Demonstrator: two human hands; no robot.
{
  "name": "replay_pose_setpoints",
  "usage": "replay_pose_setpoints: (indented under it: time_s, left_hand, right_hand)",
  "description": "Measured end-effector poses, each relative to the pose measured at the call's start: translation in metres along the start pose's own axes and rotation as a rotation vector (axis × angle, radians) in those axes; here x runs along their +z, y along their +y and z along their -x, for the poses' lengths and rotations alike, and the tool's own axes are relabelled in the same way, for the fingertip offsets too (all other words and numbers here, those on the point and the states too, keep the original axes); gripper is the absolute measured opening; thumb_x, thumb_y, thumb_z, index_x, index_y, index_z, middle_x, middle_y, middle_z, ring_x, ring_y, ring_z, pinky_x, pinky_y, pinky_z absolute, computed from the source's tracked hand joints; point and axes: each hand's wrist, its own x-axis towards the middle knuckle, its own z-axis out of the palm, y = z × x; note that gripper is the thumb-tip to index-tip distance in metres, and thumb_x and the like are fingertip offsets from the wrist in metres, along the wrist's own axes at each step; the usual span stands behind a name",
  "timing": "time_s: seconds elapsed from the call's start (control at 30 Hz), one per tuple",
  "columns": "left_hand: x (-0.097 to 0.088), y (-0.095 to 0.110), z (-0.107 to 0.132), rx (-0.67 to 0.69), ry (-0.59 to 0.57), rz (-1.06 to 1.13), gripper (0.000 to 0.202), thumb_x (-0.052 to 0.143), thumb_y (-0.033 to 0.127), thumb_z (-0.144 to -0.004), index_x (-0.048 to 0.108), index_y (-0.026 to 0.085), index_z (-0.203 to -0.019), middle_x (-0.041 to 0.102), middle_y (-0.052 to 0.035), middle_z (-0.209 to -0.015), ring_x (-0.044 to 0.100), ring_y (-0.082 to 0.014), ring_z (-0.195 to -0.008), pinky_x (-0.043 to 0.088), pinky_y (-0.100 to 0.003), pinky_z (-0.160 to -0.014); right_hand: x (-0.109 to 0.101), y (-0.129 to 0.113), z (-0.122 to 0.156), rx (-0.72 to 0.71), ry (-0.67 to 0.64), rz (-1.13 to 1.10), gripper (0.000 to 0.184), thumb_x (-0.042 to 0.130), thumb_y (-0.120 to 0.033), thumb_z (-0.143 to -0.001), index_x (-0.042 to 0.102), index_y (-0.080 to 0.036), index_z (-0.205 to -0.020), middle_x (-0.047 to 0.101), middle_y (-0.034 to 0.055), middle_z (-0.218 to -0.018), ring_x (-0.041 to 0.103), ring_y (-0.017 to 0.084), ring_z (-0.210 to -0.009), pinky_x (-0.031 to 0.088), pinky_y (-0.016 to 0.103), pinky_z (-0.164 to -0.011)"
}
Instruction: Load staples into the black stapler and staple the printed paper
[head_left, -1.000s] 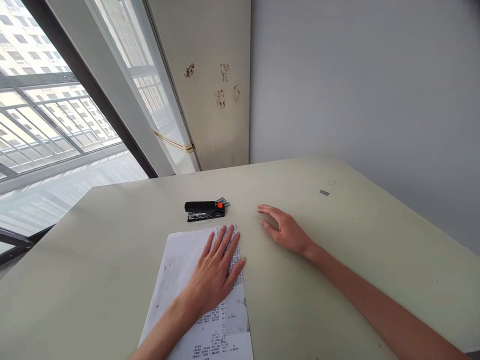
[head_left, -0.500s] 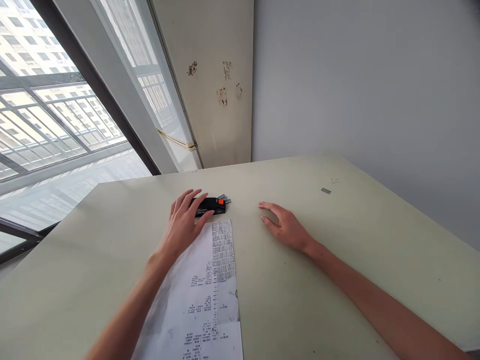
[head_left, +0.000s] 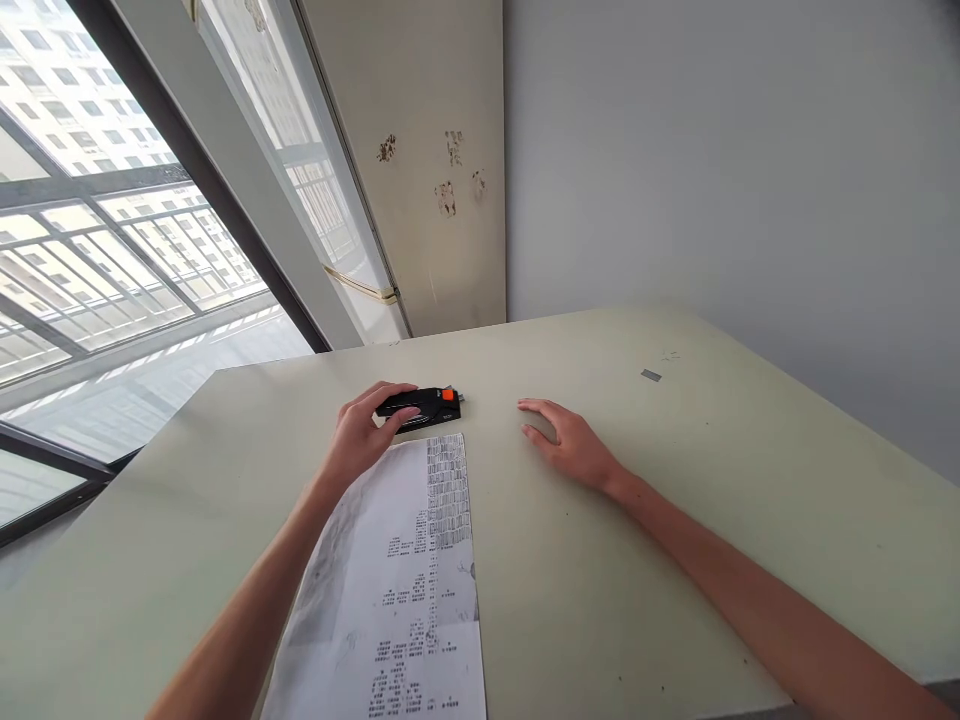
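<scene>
A black stapler [head_left: 427,406] with an orange patch lies at the far end of the printed paper sheets [head_left: 397,580]. My left hand [head_left: 365,430] grips the stapler's left part, thumb on the near side and fingers over the far side. Behind the stapler, grey staple strips [head_left: 461,397] show only as a small bit at its right end. To the right, my right hand [head_left: 574,448] rests on the table, holding nothing, its thumb and index finger apart.
A small grey staple strip [head_left: 651,375] and a few loose staples [head_left: 670,356] lie on the pale table [head_left: 750,480] at the far right. A grey wall [head_left: 712,170] stands behind the table, and a window [head_left: 135,230] is at the left.
My left hand has closed from spread fingers onto the stapler. The staple strips behind it are now mostly covered. The right hand has stayed in place, and the view has shifted slightly.
</scene>
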Motion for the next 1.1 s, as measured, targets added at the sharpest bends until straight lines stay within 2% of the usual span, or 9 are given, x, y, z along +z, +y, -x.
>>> replay_pose_setpoints:
  time_s: [0.07, 0.13, 0.2, 0.3, 0.43, 0.57, 0.73, 0.97, 1.1]
  left_hand:
    - [0.005, 0.023, 0.002, 0.049, 0.022, 0.043, 0.037, 0.062, 0.053, -0.1, 0.071, 0.024, -0.121, 0.075, -0.005, -0.116, 0.07, -0.0225, -0.102, 0.054, -0.035, -0.092]
    - [0.015, 0.049, 0.002, 0.123, -0.013, 0.064, 0.033, 0.063, 0.049, -0.1, 0.072, 0.025, -0.121, 0.075, -0.0041, -0.116, 0.07, -0.0215, -0.102, 0.054, -0.034, -0.092]
    - [0.033, 0.073, 0.002, 0.184, -0.078, 0.097, 0.028, 0.063, 0.044, -0.101, 0.071, 0.026, -0.121, 0.075, -0.0034, -0.116, 0.071, -0.0204, -0.102, 0.055, -0.033, -0.092]
    - [0.067, 0.1, 0.002, 0.205, -0.168, 0.151, 0.025, 0.064, 0.042, -0.1, 0.072, 0.028, -0.12, 0.076, -0.003, -0.114, 0.072, -0.0199, -0.098, 0.056, -0.033, -0.089]
    - [0.112, 0.117, 0.004, 0.176, -0.187, 0.111, 0.023, 0.064, 0.039, -0.1, 0.072, 0.029, -0.119, 0.076, -0.0015, -0.11, 0.072, -0.0192, -0.089, 0.056, -0.032, -0.079]
    - [0.137, 0.122, 0.003, 0.181, -0.189, 0.084, 0.021, 0.066, 0.036, -0.1, 0.071, 0.029, -0.119, 0.075, 0.0007, -0.111, 0.072, -0.019, -0.09, 0.055, -0.032, -0.076]
    - [0.134, 0.119, 0.003, 0.167, -0.253, 0.131, 0.036, 0.069, 0.044, -0.098, 0.062, 0.029, -0.13, 0.072, -0.0026, -0.118, 0.071, -0.0238, -0.102, 0.057, -0.037, -0.085]
    - [0.105, 0.096, 0.036, 0.172, -0.263, 0.107, 0.056, 0.062, 0.046, -0.102, 0.04, 0.031, -0.15, 0.063, -0.0096, -0.134, 0.063, -0.0296, -0.123, 0.055, -0.047, -0.102]
    - [0.09, 0.079, 0.038, 0.157, -0.255, 0.035, 0.054, 0.064, 0.046, -0.101, 0.045, 0.029, -0.148, 0.06, -0.0092, -0.139, 0.059, -0.0304, -0.129, 0.052, -0.049, -0.106]
  right_hand:
    - [-0.003, 0.0, -0.002, 0.026, 0.023, -0.061, 0.035, 0.057, -0.046, -0.1, 0.068, -0.031, -0.13, 0.067, 0.0064, -0.145, 0.063, 0.03, -0.131, 0.059, 0.044, -0.092]
    - [-0.009, 0.001, -0.004, 0.047, 0.043, -0.134, 0.036, 0.053, -0.053, -0.102, 0.069, -0.03, -0.126, 0.07, 0.0069, -0.14, 0.066, 0.028, -0.129, 0.058, 0.045, -0.099]
    - [-0.018, 0.003, -0.007, 0.054, 0.055, -0.202, 0.041, 0.045, -0.057, -0.105, 0.068, -0.028, -0.123, 0.072, 0.0077, -0.137, 0.069, 0.026, -0.125, 0.056, 0.045, -0.105]
    - [-0.034, 0.008, -0.01, 0.082, 0.079, -0.318, 0.048, 0.039, -0.062, -0.106, 0.066, -0.025, -0.12, 0.074, 0.0105, -0.132, 0.074, 0.025, -0.117, 0.059, 0.046, -0.103]
    - [-0.049, 0.014, -0.011, 0.167, 0.145, -0.439, 0.047, 0.051, -0.066, -0.101, 0.07, -0.024, -0.108, 0.079, 0.0113, -0.116, 0.076, 0.026, -0.107, 0.061, 0.046, -0.1]
    - [-0.052, 0.013, -0.011, 0.183, 0.162, -0.41, 0.048, 0.053, -0.067, -0.099, 0.071, -0.023, -0.102, 0.08, 0.0104, -0.109, 0.077, 0.024, -0.095, 0.063, 0.043, -0.093]
    - [-0.052, 0.008, -0.011, 0.184, 0.149, -0.333, 0.048, 0.057, -0.068, -0.096, 0.072, -0.023, -0.096, 0.08, 0.0088, -0.099, 0.076, 0.022, -0.087, 0.063, 0.041, -0.089]
    - [-0.051, 0.012, -0.007, 0.162, 0.182, -0.193, 0.051, 0.054, -0.07, -0.097, 0.072, -0.023, -0.09, 0.077, 0.0068, -0.088, 0.073, 0.022, -0.079, 0.061, 0.041, -0.086]
    - [-0.049, 0.012, -0.005, 0.165, 0.186, -0.135, 0.053, 0.049, -0.069, -0.099, 0.073, -0.023, -0.089, 0.077, 0.0072, -0.087, 0.072, 0.022, -0.079, 0.06, 0.041, -0.085]
